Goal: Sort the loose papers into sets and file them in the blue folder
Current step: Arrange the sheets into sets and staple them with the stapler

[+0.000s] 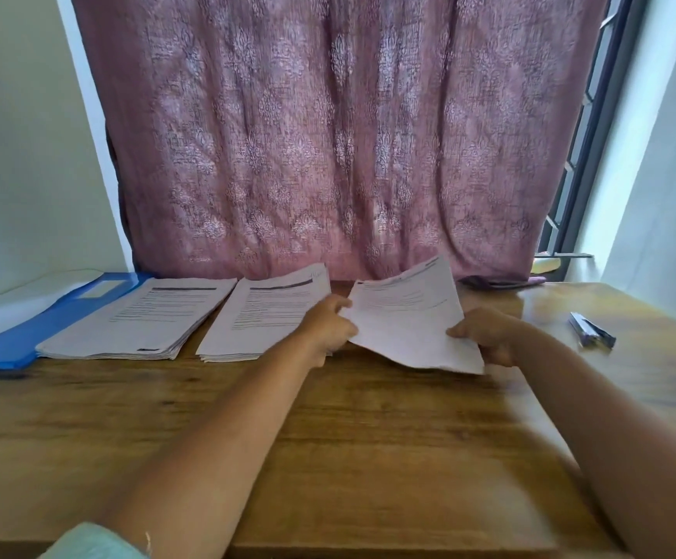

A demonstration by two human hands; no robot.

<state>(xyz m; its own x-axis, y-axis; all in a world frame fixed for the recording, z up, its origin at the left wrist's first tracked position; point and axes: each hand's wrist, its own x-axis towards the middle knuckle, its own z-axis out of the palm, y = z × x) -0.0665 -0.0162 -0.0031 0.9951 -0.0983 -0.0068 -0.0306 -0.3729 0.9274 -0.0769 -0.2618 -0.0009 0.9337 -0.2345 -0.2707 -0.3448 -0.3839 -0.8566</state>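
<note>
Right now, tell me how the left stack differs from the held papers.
The left stack lies flat on the table, partly over the folder; the held papers are lifted and tilted. The stack is untouched; both hands, left and right, grip the held papers. Both are white printed sheets.

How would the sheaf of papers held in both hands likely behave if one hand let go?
The sheaf of papers already bows between the left hand and right hand, so it would probably droop. It looks thin, hence likely light. No clip or staple shows, so sheets may fan apart.
</note>
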